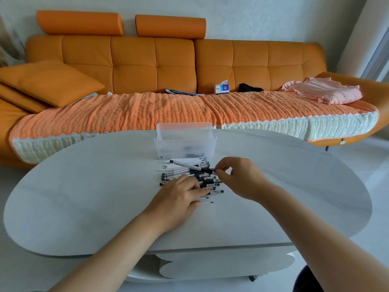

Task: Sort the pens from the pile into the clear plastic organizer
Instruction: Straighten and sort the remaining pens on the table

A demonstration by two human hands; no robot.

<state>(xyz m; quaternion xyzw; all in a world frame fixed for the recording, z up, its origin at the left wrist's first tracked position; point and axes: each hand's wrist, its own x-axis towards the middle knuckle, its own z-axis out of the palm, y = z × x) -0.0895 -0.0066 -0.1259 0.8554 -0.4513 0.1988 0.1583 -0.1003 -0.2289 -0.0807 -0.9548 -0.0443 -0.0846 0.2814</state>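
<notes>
A pile of pens, white and clear with black grips, lies on the white oval table just in front of the clear plastic organizer. Several pens show dimly through the organizer's ribbed wall. My right hand pinches the black end of one pen and holds it slanted above the pile. My left hand lies flat on the near part of the pile, its fingers spread over several pens.
An orange sofa with a knitted cover runs behind the table. On it lie a tissue box, a pink garment, a dark item and cushions. The table's far edge lies just behind the organizer.
</notes>
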